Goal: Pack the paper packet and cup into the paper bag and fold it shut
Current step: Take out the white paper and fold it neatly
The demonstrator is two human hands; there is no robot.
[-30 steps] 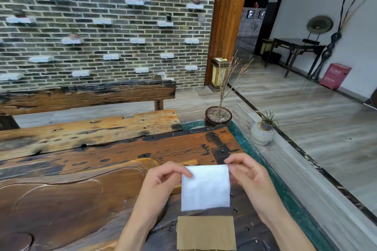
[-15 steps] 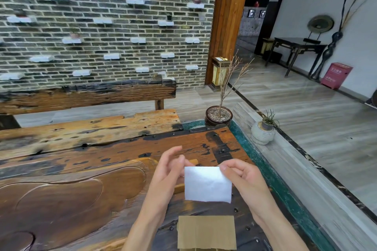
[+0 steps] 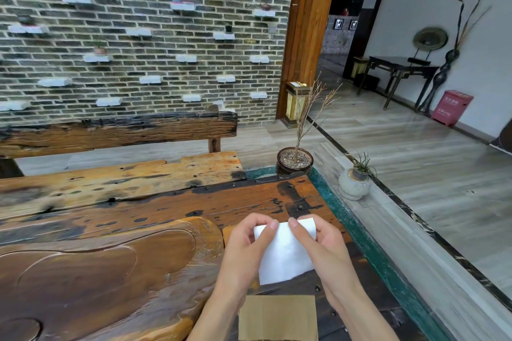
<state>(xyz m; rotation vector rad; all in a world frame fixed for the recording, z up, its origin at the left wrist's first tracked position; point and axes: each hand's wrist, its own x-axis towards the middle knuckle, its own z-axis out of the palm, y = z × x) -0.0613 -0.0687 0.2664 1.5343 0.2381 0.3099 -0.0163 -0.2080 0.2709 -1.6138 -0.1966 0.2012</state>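
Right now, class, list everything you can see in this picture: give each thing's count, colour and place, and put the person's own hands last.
Paper packet: one, white, held above the table's near right part.
Paper bag: one, brown, flat on the table at the bottom edge.
Table: one, worn orange-brown wood, filling the lower left.
Bench: one, dark wood, behind the table.
Plant pot: one, dark brown with a bare twig, at the table's far right corner.
Small pot: one, pale grey, on the ledge to the right.
Red box: one, on the floor, far right.
Left hand: pinching the packet's top left.
Right hand: pinching its top right.
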